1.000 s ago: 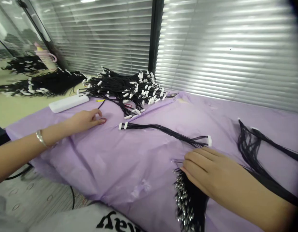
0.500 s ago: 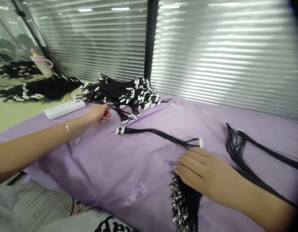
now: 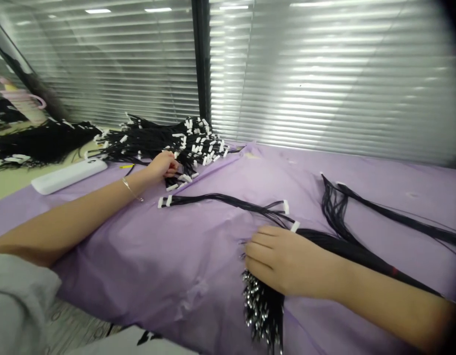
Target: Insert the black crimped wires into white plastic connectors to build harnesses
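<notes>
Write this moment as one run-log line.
left hand: at near edge of black wire pile | right hand: over metal-tipped wire bundle | laid out: white-ended wire bunch on purple sheet

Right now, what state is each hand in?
Left hand: curled at black cables with white connectors; grip unclear.
Right hand: curled over black, silver-tipped wires; grip hidden.

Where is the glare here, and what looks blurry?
In the head view, the blinds on the picture's right glare brightest; also in the head view, the cup at far left looks smeared, and silvery tips near the right hand glint.
</notes>
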### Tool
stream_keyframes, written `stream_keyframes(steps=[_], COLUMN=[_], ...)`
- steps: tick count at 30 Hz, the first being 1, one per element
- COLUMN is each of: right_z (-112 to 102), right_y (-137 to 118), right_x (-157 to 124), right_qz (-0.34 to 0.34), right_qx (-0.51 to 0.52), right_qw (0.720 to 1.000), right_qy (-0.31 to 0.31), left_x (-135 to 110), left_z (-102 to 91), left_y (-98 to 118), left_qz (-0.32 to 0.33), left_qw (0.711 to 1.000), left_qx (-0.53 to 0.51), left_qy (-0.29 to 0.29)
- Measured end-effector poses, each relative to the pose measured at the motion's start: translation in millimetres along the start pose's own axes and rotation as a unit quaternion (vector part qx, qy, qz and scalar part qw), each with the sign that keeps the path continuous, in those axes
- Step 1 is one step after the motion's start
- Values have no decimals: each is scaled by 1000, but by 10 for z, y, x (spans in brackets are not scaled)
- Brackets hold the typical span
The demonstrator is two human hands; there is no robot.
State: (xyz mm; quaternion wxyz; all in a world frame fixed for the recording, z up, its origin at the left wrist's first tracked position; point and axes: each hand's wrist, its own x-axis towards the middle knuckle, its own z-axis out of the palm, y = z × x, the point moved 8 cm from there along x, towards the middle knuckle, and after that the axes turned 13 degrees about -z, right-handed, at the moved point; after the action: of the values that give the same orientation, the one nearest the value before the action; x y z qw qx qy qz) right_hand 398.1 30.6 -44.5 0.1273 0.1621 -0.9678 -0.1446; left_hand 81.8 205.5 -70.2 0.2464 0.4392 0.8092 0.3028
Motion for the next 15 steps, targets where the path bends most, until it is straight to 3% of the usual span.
stream_keyframes(steps=[4,9,15], right_z=[9,51,69], right_y=[-59,-44,-62], right_x=[49,47,35], right_qz=[-33,-12,-9], right_qx=[16,32,27], right_qw=[999,999,999], right_qy=[-13,-35,-35], left_x=[50,101,15], left_z=[-115,20,3], left_y=[37,19,-9], left_qz=[27,36,50], left_qw=[990,961,961], left_qx=[133,272,270], left_qy=[42,21,15])
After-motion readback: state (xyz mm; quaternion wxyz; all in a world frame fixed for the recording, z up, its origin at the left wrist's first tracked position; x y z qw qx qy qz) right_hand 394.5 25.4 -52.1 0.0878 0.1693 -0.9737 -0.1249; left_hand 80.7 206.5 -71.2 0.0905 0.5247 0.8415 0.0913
